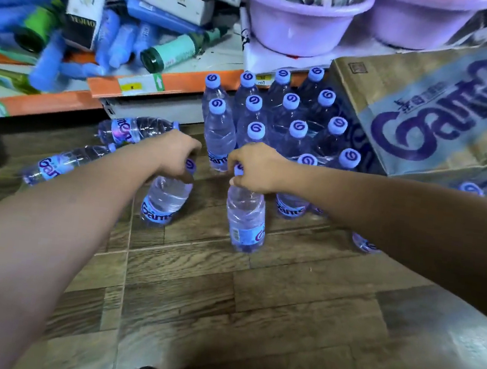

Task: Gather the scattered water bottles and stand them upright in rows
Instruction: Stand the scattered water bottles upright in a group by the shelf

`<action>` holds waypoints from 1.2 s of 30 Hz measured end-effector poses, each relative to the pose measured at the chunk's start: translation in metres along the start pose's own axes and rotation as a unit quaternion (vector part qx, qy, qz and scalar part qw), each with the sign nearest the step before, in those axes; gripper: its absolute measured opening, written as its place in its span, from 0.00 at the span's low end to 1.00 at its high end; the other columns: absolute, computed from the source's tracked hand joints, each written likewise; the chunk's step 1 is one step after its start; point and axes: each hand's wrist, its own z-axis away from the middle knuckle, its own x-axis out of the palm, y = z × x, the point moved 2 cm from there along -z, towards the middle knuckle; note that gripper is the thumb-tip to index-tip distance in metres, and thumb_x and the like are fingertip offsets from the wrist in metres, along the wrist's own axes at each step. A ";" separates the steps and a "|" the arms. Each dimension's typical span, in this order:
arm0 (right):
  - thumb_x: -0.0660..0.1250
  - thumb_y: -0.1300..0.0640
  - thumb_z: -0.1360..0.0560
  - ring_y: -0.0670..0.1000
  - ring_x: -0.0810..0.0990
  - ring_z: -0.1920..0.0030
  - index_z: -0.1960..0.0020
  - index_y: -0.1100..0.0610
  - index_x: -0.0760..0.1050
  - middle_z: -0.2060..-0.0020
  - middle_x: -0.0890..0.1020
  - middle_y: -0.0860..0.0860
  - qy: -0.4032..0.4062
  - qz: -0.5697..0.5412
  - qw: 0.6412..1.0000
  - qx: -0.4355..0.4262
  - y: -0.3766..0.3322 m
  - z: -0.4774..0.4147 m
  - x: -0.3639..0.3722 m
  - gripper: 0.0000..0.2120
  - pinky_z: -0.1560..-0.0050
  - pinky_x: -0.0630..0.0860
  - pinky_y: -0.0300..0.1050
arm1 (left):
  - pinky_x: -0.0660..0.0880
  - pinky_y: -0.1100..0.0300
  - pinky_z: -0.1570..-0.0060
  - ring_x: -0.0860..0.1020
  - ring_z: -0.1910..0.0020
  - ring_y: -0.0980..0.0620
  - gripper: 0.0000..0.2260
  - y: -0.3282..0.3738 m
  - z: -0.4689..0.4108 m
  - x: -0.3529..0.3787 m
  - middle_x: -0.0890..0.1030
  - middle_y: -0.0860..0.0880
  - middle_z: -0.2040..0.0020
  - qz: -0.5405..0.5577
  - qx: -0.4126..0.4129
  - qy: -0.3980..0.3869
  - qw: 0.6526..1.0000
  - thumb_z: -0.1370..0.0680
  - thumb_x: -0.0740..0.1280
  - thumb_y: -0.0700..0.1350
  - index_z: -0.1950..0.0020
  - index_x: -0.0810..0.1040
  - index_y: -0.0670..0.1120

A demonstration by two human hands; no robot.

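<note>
The wood-pattern floor (251, 308) filled most of your view, with the printed cardboard carton (446, 117) lying at the far right and 2 lilac basins (299, 22) on the shelf (156, 81) behind. Against the carton stood the group of upright bottles (289, 122), caps up, in rough rows. 2 more bottles (132, 131) lay on their sides at the left, below the shelf edge.

Both your forearms reached forward and inward, nearly meeting at the front of the group. Your left hand (175, 154) was curled palm-down over the neck of the left bottle (166, 199), fingers closed around it just below the cap; that bottle tilted slightly to the left, and you could not tell whether its base touched the floor. Your right hand (256, 167) gripped the neck of the right bottle (245, 218) the same way, knuckles up, the bottle standing nearly upright just in front of the rows, near the left one but apart.
</note>
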 end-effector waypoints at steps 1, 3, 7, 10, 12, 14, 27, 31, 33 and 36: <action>0.67 0.54 0.25 0.56 0.76 0.45 0.44 0.57 0.77 0.50 0.79 0.55 0.001 0.004 1.000 0.000 0.001 0.003 -0.003 0.12 0.56 0.69 0.43 | 0.66 0.60 0.60 0.75 0.55 0.44 0.16 0.005 0.002 -0.004 0.78 0.45 0.55 0.014 0.008 0.009 1.000 0.33 0.76 0.48 0.53 0.74 0.44; 0.67 0.55 0.26 0.54 0.74 0.50 0.46 0.58 0.78 0.55 0.76 0.54 0.012 0.017 1.000 0.001 0.002 0.006 -0.007 0.10 0.57 0.68 0.43 | 0.62 0.62 0.61 0.71 0.58 0.47 0.14 0.015 0.007 -0.011 0.73 0.47 0.58 0.050 0.017 0.026 0.998 0.31 0.75 0.46 0.55 0.71 0.46; 0.67 0.57 0.27 0.53 0.71 0.56 0.50 0.61 0.77 0.57 0.72 0.54 0.038 0.020 0.998 0.053 0.005 0.005 -0.015 0.08 0.64 0.67 0.42 | 0.63 0.61 0.59 0.74 0.55 0.45 0.18 0.022 0.003 -0.011 0.78 0.44 0.53 0.085 0.034 0.044 0.995 0.32 0.75 0.45 0.47 0.75 0.42; 0.69 0.55 0.28 0.53 0.73 0.58 0.54 0.61 0.77 0.63 0.75 0.54 0.041 0.022 0.995 0.086 0.010 0.005 -0.019 0.09 0.64 0.68 0.43 | 0.70 0.56 0.55 0.73 0.54 0.46 0.18 0.032 -0.003 -0.011 0.79 0.43 0.47 0.076 0.043 0.048 0.995 0.32 0.74 0.46 0.46 0.74 0.45; 0.68 0.54 0.28 0.53 0.75 0.60 0.57 0.58 0.74 0.69 0.76 0.53 0.031 0.016 0.994 0.099 0.015 0.007 -0.018 0.07 0.67 0.69 0.43 | 0.71 0.56 0.50 0.75 0.48 0.43 0.19 0.038 -0.007 -0.013 0.79 0.43 0.44 0.072 0.045 0.062 0.994 0.31 0.74 0.46 0.42 0.75 0.45; 0.68 0.54 0.28 0.54 0.78 0.60 0.58 0.58 0.73 0.71 0.78 0.53 0.028 0.018 0.994 0.107 0.018 0.007 -0.018 0.07 0.70 0.68 0.40 | 0.70 0.57 0.52 0.76 0.45 0.41 0.19 0.041 -0.011 -0.014 0.79 0.41 0.44 0.061 0.043 0.075 0.994 0.29 0.72 0.47 0.41 0.76 0.43; 0.69 0.60 0.31 0.52 0.72 0.69 0.57 0.59 0.70 0.72 0.74 0.52 -0.054 -0.022 0.992 0.112 0.020 0.007 -0.020 0.09 0.69 0.71 0.38 | 0.71 0.51 0.39 0.74 0.42 0.38 0.14 0.029 -0.036 -0.008 0.70 0.38 0.38 0.080 -0.011 0.149 0.986 0.26 0.68 0.43 0.42 0.74 0.41; 0.65 0.66 0.35 0.50 0.63 0.72 0.58 0.59 0.67 0.72 0.66 0.51 -0.063 0.012 0.993 0.097 0.025 0.006 -0.021 0.09 0.75 0.58 0.35 | 0.71 0.50 0.38 0.73 0.40 0.38 0.15 0.030 -0.039 -0.007 0.68 0.39 0.36 0.085 -0.003 0.152 0.985 0.25 0.67 0.43 0.40 0.73 0.41; 0.65 0.65 0.34 0.51 0.66 0.70 0.58 0.59 0.67 0.71 0.70 0.52 -0.052 -0.003 0.995 0.085 0.026 0.007 -0.020 0.09 0.74 0.60 0.36 | 0.71 0.48 0.39 0.73 0.41 0.38 0.15 0.033 -0.038 -0.006 0.67 0.39 0.36 0.089 -0.004 0.155 0.984 0.24 0.67 0.43 0.39 0.72 0.41; 0.66 0.64 0.33 0.52 0.71 0.66 0.57 0.60 0.68 0.69 0.75 0.54 -0.034 -0.016 0.996 0.079 0.027 0.009 -0.019 0.08 0.74 0.62 0.36 | 0.71 0.48 0.38 0.73 0.41 0.38 0.15 0.033 -0.039 -0.006 0.67 0.39 0.36 0.096 -0.008 0.156 0.983 0.24 0.68 0.43 0.39 0.72 0.41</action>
